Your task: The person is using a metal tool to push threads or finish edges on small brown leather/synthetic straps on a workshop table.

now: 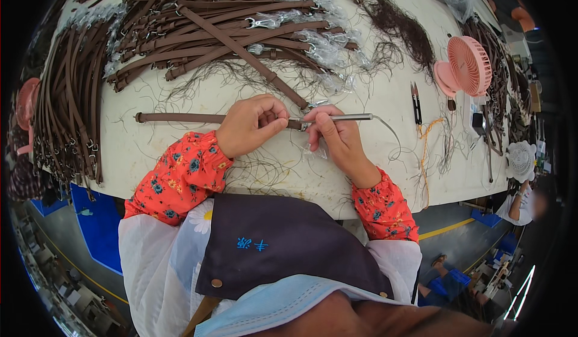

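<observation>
A brown leather strap [180, 118] lies crosswise on the table in front of me, its right end with a metal buckle between my hands. My left hand [253, 124] rests over the strap, thumb and fingers pinched together near the buckle; what they pinch is too small to make out. My right hand [337, 138] is closed around a silver pen-shaped tool [352, 117], its tip pointing left at the strap's buckle end. A thin grey cord curves away from the tool's back end. Another brown strap [241, 51] slants down from the pile to just above my right hand.
Piles of brown straps [66, 96] with plastic-wrapped buckles cover the far and left table. Loose dark threads [397, 27] lie scattered and in a heap. A pink fan [468, 66], black thread snips [416, 103] and orange yarn [425, 150] are at the right. A co-worker [521, 204] is farther right.
</observation>
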`<state>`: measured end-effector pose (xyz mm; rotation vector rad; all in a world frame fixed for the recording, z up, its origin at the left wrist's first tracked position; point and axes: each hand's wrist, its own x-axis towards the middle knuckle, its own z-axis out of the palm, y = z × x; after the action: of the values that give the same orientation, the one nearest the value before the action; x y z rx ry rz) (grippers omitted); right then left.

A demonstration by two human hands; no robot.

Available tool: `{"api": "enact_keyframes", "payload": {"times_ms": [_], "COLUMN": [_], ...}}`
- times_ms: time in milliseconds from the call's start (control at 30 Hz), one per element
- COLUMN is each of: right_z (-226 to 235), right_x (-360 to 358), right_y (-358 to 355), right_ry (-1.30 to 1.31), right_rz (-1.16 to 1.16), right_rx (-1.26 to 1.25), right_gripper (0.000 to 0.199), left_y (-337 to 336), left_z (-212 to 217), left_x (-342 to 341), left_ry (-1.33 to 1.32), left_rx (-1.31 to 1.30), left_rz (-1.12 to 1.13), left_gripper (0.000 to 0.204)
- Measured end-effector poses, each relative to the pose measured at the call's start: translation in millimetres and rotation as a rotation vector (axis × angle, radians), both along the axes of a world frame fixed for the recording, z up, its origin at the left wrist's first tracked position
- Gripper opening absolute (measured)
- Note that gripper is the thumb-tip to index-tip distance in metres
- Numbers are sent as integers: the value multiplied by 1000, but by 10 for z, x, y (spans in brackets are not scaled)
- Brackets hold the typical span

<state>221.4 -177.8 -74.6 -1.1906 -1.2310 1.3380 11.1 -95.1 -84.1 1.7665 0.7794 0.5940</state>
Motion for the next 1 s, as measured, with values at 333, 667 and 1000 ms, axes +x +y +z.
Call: {"api": "enact_keyframes", "payload": {"times_ms": [333,667,1000], "right_z": [-15,14,23], "right_x": [12,18,-8], "right_y": [-1,18,13], "right_ry": [56,43,116], "right_rz": [-56,-51,-61], "right_rx": [75,106,73], "right_gripper": [32,35,35], "left_y": [-13,-8,-101], "left_z": [102,77,243], "left_x": [-1,-5,12], "left_ry": [133,200,137], "left_rx": [591,886,181], "left_rz": [-38,-117,-51], "left_gripper": [19,10,13]}}
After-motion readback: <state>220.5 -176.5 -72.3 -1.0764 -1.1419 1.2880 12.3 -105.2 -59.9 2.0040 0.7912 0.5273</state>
